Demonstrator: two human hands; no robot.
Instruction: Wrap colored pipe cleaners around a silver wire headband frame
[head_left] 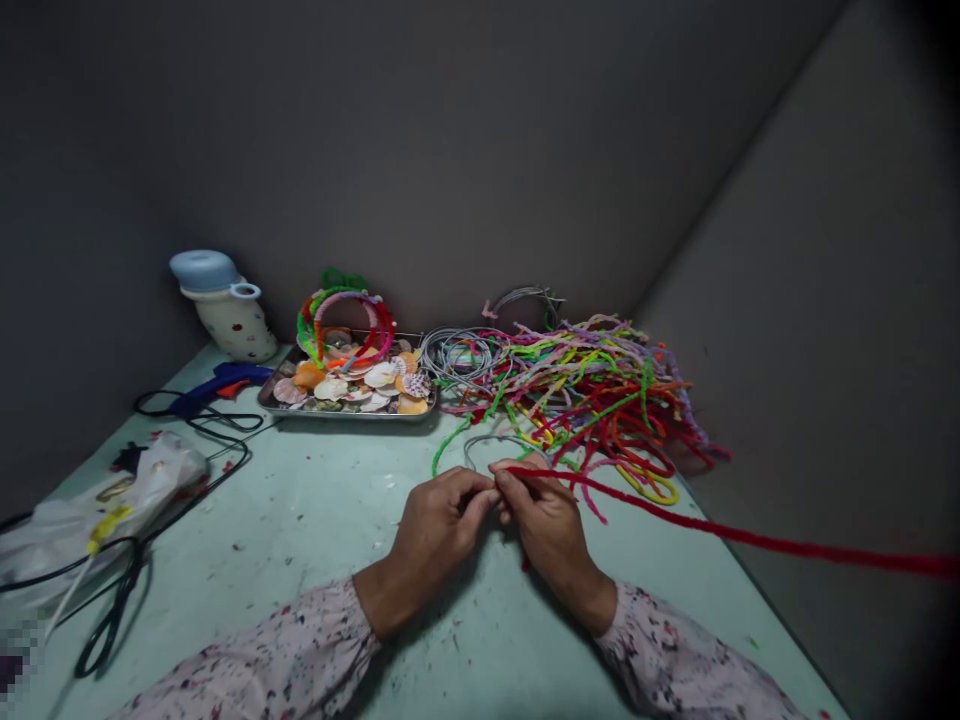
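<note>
My left hand (pixel 439 525) and my right hand (pixel 555 525) meet fingertip to fingertip above the table, both closed in a pinch. A long fuzzy red pipe cleaner (pixel 675 515) runs from the fingers of my right hand out past the right edge of the view. Just beyond my fingers arches a thin grey wire hoop (pixel 499 438), its near ends hidden behind my hands. My left fingers appear to grip this hoop where the red pipe cleaner meets it, though the exact contact is covered.
Behind my hands lie a heap of coloured pipe cleaners (pixel 600 385) and coiled grey wires (pixel 457 355). A metal tray (pixel 352 420) holds seashells and wrapped hoops (pixel 319 325). At left are a cup (pixel 236 325), blue glue gun (pixel 217 385), black cord (pixel 229 475) and plastic bag (pixel 169 470).
</note>
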